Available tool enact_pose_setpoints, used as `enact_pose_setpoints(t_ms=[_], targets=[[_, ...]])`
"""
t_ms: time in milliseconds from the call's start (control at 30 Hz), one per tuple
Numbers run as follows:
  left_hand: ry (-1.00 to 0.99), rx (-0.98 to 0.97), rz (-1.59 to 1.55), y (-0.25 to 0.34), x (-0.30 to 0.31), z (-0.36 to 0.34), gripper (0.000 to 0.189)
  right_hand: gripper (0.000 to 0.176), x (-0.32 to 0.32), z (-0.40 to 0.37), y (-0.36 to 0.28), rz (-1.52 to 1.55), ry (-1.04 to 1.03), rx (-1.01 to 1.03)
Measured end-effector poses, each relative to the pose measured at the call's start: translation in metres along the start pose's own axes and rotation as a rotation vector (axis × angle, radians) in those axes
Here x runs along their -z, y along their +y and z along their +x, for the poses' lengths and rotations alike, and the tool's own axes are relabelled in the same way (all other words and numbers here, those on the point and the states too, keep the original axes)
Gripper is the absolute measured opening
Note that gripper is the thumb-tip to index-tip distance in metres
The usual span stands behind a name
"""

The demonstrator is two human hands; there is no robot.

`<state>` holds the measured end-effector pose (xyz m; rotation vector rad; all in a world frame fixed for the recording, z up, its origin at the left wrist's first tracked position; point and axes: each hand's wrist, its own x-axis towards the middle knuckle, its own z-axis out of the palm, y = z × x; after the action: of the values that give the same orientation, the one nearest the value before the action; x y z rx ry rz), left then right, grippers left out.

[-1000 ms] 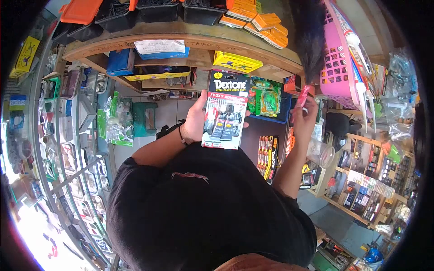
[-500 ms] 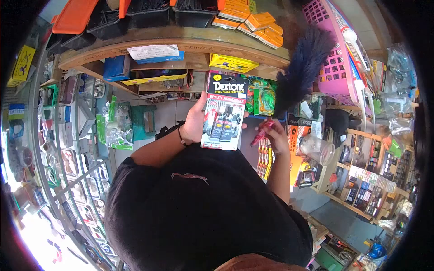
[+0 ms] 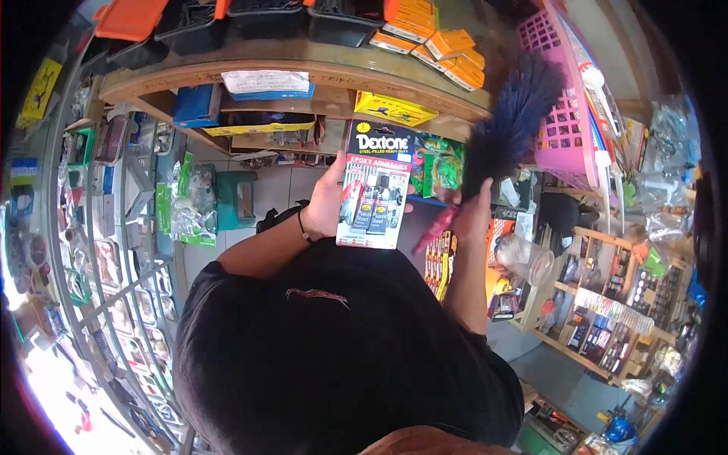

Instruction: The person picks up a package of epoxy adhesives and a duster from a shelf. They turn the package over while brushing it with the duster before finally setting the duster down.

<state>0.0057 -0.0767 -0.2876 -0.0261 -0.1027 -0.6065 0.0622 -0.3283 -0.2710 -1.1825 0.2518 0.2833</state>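
A Dextone epoxy adhesive pack [image 3: 374, 163] stands nearly upright in front of my chest, its printed front facing me. My left hand [image 3: 324, 206] grips it, with the thumb along the left edge and fingertips showing past the right edge. Two dark tubes are visible on its front. My right hand [image 3: 472, 218] is closed round a feather duster [image 3: 509, 114] near the top of its red-pink handle. The dark blue feathers point up and to the right, beside a pink plastic basket [image 3: 557, 125]. Some of the right fingers are hidden behind the handle.
Above is a wooden counter [image 3: 303, 70] with black bins [image 3: 265, 23] and orange boxes [image 3: 447, 47]. A yellow box [image 3: 396, 108] sits beneath its edge. Metal racks of goods line the left; a clear jar [image 3: 525, 258] and wooden shelves [image 3: 607, 303] are on the right.
My right hand has moved up along the duster, closer to the feathers, and more of the handle shows below it. The epoxy pack stays almost in place in my left hand.
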Motion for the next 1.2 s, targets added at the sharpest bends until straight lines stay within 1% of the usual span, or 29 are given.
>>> enact_pose_setpoints(t_ms=[33,67,133,167,200,267,300,333,400,467,500,533,567,600,633,700,733,767,800,833,867,900,933,967,1000,1067,1100,1133,1200], targets=[[0.012,-0.015,-0.001,0.001,0.001,0.0,0.085,0.042,-0.003,-0.008,-0.007,-0.114,0.027,0.041],[0.009,-0.025,-0.002,0.002,0.002,0.0,0.085,0.042,-0.002,-0.016,-0.014,-0.121,0.019,0.04],[0.01,-0.03,0.008,0.004,0.004,0.0,0.085,0.031,0.002,-0.031,-0.026,-0.345,0.078,0.033],[0.006,-0.031,0.009,0.004,0.004,0.001,0.085,0.029,0.001,-0.039,-0.029,-0.216,0.064,0.068],[0.005,-0.027,0.005,0.005,0.005,0.002,0.085,0.029,0.0,-0.047,-0.032,-0.214,0.069,0.072],[0.0,-0.008,0.008,0.006,0.003,0.004,0.085,0.028,0.0,-0.064,-0.035,-0.205,-0.046,0.11],[0.009,-0.023,-0.012,0.005,0.002,0.005,0.085,0.031,0.025,-0.072,-0.029,-0.139,-0.089,0.06],[0.016,-0.04,-0.034,0.005,0.001,0.006,0.085,0.045,0.04,-0.082,-0.023,-0.069,-0.186,-0.008],[0.001,-0.021,-0.02,0.008,0.003,0.005,0.085,0.055,0.056,-0.102,-0.01,-0.079,-0.351,-0.105],[-0.032,-0.046,-0.005,0.007,0.009,0.005,0.083,0.054,0.056,-0.124,0.005,-0.415,-0.19,-0.085],[-0.031,-0.083,-0.029,0.009,0.002,0.005,0.082,0.041,0.051,-0.13,0.012,-0.597,-0.049,-0.089],[0.059,-0.098,-0.029,0.009,0.001,0.005,0.079,0.022,0.06,-0.137,0.014,-0.737,-0.309,0.004],[0.062,-0.09,-0.031,0.009,0.0,0.006,0.079,0.015,0.06,-0.139,0.021,-0.643,-0.277,-0.094],[0.078,-0.13,-0.016,0.008,-0.001,0.007,0.076,0.012,0.054,-0.14,0.03,-0.546,-0.242,-0.188],[0.093,-0.168,-0.001,0.007,-0.002,0.008,0.074,0.012,0.037,-0.14,0.031,-0.54,-0.229,-0.188],[0.124,-0.229,0.058,0.005,0.002,0.01,0.07,0.019,0.001,-0.135,0.022,-0.391,0.101,-0.343],[0.14,-0.259,0.1,0.005,0.009,0.009,0.068,0.019,0.002,-0.135,0.023,-0.39,0.108,-0.343],[-0.112,-0.203,0.015,0.007,0.026,0.008,0.069,0.021,0.005,-0.135,0.025,-0.418,0.109,-0.317],[-0.11,-0.202,0.012,0.006,0.022,0.008,0.069,0.023,0.006,-0.135,0.027,-0.444,0.107,-0.292],[-0.162,-0.198,-0.026,0.006,0.014,0.009,0.07,0.022,0.003,-0.137,0.022,-0.509,0.062,-0.335],[-0.214,-0.196,-0.063,0.006,0.01,0.009,0.071,0.022,0.01,-0.137,0.028,-0.51,0.06,-0.337],[-0.019,-0.171,-0.082,0.0,0.028,0.006,0.07,0.021,0.022,-0.137,0.04,-0.62,-0.078,-0.255],[0.174,-0.144,-0.101,-0.003,0.032,0.005,0.068,0.021,0.012,-0.135,0.039,-0.727,-0.218,-0.17],[0.15,-0.121,0.015,-0.004,0.034,0.003,0.069,0.019,0.0,-0.139,0.033,-0.715,-0.176,-0.192],[0.125,-0.099,0.13,-0.002,0.014,0.005,0.07,0.019,-0.006,-0.139,0.035,-0.718,-0.182,-0.193],[0.079,-0.301,-0.036,0.004,-0.014,0.006,0.072,0.02,-0.011,-0.139,0.037,-0.487,0.026,-0.236],[-0.022,-0.292,-0.007,0.008,-0.002,0.007,0.065,0.021,-0.002,-0.137,0.045,-0.395,0.044,-0.239],[0.119,-0.316,-0.034,0.005,0.003,0.004,0.064,0.021,0.005,-0.137,0.049,-0.397,0.04,-0.242],[0.024,-0.326,-0.066,0.004,-0.003,0.004,0.062,0.024,0.012,-0.137,0.053,-0.565,-0.033,-0.278]])
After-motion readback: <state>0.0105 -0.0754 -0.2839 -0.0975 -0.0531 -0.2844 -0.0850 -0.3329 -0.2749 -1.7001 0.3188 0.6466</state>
